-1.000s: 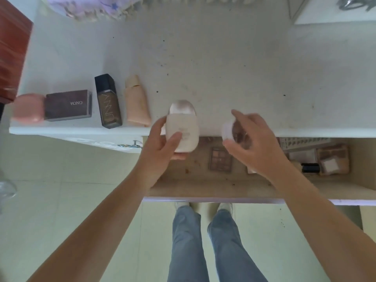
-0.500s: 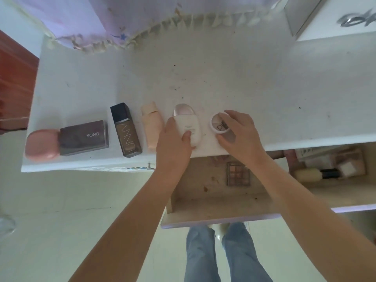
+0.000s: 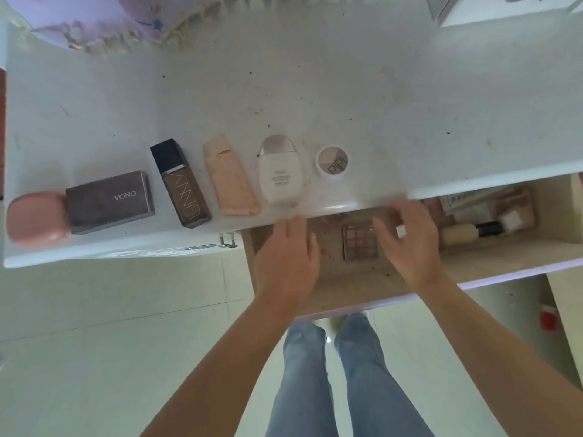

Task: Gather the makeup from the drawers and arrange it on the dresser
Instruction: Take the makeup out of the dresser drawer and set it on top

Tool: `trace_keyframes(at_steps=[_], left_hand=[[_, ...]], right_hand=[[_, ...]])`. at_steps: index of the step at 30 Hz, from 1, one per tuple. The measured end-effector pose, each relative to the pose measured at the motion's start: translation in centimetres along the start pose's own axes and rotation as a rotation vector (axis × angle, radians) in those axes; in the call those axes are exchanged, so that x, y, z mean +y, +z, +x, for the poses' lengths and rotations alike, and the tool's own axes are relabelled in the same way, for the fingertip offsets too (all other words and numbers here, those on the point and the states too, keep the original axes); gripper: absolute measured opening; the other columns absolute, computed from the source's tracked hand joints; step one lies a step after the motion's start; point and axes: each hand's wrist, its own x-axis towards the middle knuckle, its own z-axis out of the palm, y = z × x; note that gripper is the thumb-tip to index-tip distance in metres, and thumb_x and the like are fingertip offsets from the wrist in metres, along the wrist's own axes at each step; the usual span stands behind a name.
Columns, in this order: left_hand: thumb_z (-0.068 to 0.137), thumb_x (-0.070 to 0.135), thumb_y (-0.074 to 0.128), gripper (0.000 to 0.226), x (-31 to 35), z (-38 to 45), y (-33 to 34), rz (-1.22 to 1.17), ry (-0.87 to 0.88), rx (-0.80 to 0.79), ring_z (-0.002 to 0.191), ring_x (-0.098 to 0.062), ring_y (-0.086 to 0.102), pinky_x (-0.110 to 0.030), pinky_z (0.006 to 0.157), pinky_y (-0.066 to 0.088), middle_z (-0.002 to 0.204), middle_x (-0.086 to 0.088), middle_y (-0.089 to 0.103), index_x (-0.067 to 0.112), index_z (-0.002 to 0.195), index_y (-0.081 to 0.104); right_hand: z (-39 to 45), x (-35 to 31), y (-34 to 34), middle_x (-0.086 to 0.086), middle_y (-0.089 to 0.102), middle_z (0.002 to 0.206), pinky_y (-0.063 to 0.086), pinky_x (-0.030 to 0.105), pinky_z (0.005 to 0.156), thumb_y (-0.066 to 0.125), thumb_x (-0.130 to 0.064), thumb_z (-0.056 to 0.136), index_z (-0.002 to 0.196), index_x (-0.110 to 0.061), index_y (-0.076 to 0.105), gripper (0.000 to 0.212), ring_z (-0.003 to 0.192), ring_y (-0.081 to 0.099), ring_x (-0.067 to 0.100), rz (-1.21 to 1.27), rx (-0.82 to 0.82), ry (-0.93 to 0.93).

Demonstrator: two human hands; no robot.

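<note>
Along the front of the white dresser top [image 3: 315,89] lies a row: a pink oval case [image 3: 34,219], a brown VONO box [image 3: 108,201], a dark foundation bottle [image 3: 181,182], a peach tube [image 3: 230,181], a white oval bottle [image 3: 279,170] and a small round compact [image 3: 332,159]. My left hand [image 3: 288,260] and my right hand [image 3: 407,244] hover empty over the open drawer [image 3: 362,298], fingers relaxed. An eyeshadow palette [image 3: 359,241] lies in the drawer between the two hands. A cream bottle with a dark cap [image 3: 463,233] lies further right.
More small boxes and packets [image 3: 504,209] fill the drawer's right end under the dresser edge. A frilled lilac cloth [image 3: 104,23] hangs at the back left. A red object [image 3: 548,317] sits on the floor at the right. My legs stand below the drawer.
Both hands let go of the white bottle and the round compact on the dresser and drew back over the open drawer.
</note>
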Motion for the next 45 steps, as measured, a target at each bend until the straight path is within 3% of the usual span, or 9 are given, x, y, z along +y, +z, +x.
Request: trace_keyframes(at_steps=[2, 4, 10, 16, 20, 25, 31, 35, 45], left_hand=[[0.080, 0.015, 0.056, 0.015, -0.3, -0.9, 2.1, 0.079, 0.069, -0.222, 0.063, -0.022, 0.063, -0.024, 0.046, 0.044, 0.083, -0.008, 0.061, 0.008, 0.093, 0.061], [0.093, 0.014, 0.044, 0.026, -0.7, -1.4, 4.5, 0.169, 0.011, -0.475, 0.098, -0.025, 0.057, -0.030, 0.074, 0.049, 0.112, -0.010, 0.054, 0.011, 0.118, 0.048], [0.093, 0.013, 0.043, 0.042, -1.3, -1.2, 7.9, 0.308, -0.006, -0.609, 0.122, -0.028, 0.040, -0.034, 0.093, 0.041, 0.135, -0.012, 0.036, 0.013, 0.134, 0.031], [0.095, 0.024, 0.041, 0.053, -0.4, 1.4, 10.3, 0.300, -0.033, -0.482, 0.136, -0.032, 0.019, -0.038, 0.105, 0.029, 0.147, -0.017, 0.017, 0.012, 0.142, 0.020], [0.081, 0.032, 0.066, 0.073, 0.6, 3.6, 11.4, 0.295, -0.051, -0.321, 0.122, -0.041, 0.041, -0.043, 0.102, 0.036, 0.136, -0.029, 0.036, 0.003, 0.139, 0.032], [0.089, 0.034, 0.052, 0.071, 0.5, 5.3, 12.7, 0.197, -0.172, -0.414, 0.140, -0.032, 0.014, -0.040, 0.115, 0.006, 0.151, -0.017, 0.017, 0.005, 0.144, 0.017], [0.082, 0.023, 0.058, 0.063, 1.9, 2.1, 12.5, 0.235, -0.166, -0.479, 0.126, -0.032, 0.031, -0.035, 0.101, 0.031, 0.135, -0.017, 0.035, 0.005, 0.135, 0.031], [0.072, 0.027, 0.068, 0.072, 3.4, 0.2, 11.1, 0.110, -0.101, -0.499, 0.122, -0.027, 0.037, -0.033, 0.097, 0.038, 0.133, -0.011, 0.040, 0.010, 0.134, 0.036], [0.059, 0.002, 0.075, 0.061, 8.7, 4.3, 0.8, 0.025, 0.127, 0.141, 0.108, -0.039, 0.054, -0.034, 0.091, 0.040, 0.117, -0.020, 0.059, -0.003, 0.117, 0.055]], right_hand=[[-1.0, 1.7, 1.0, 0.019, 0.061, 0.099, 0.044, 0.029, 0.081, 0.064, -0.025, 0.082, 0.107, 0.001, 0.057, 0.036, 0.087, 0.053, 0.021, -0.131, -0.375, 0.282], [-1.3, 2.9, 2.9, 0.019, 0.053, 0.119, 0.041, 0.033, 0.090, 0.066, -0.036, 0.079, 0.123, -0.005, 0.047, 0.057, 0.109, 0.050, 0.030, -0.241, -0.602, 0.467], [-0.5, 2.3, 8.0, 0.021, 0.034, 0.135, 0.039, 0.038, 0.094, 0.062, -0.038, 0.082, 0.134, 0.001, 0.023, 0.076, 0.122, 0.039, 0.034, -0.337, -0.462, 0.610], [-0.2, 4.5, 6.1, 0.017, 0.035, 0.133, 0.037, 0.039, 0.093, 0.058, -0.035, 0.084, 0.129, -0.004, 0.031, 0.061, 0.120, 0.037, 0.033, -0.480, -0.498, 0.395], [-0.3, 6.0, 2.9, 0.014, 0.039, 0.130, 0.033, 0.037, 0.095, 0.055, -0.028, 0.084, 0.129, -0.009, 0.035, 0.053, 0.119, 0.036, 0.033, -0.512, -0.541, 0.167], [-0.6, 7.4, 0.5, 0.010, 0.040, 0.131, 0.034, 0.035, 0.095, 0.064, -0.028, 0.076, 0.133, -0.015, 0.034, 0.066, 0.119, 0.036, 0.031, -0.482, -0.592, 0.008], [-1.6, 8.3, -1.8, 0.018, 0.042, 0.134, 0.035, 0.041, 0.100, 0.071, -0.017, 0.065, 0.133, -0.009, 0.041, 0.075, 0.119, 0.038, 0.038, -0.323, -0.607, -0.060], [-1.5, 8.8, -4.0, 0.023, 0.058, 0.111, 0.047, 0.047, 0.084, 0.069, -0.019, 0.052, 0.116, 0.000, 0.056, 0.068, 0.098, 0.054, 0.044, -0.206, -0.501, -0.229], [7.4, 7.0, -11.2, 0.032, 0.047, 0.127, 0.037, 0.050, 0.094, 0.078, 0.005, 0.058, 0.119, 0.006, 0.053, 0.066, 0.114, 0.045, 0.051, -0.223, -0.325, -0.518]])
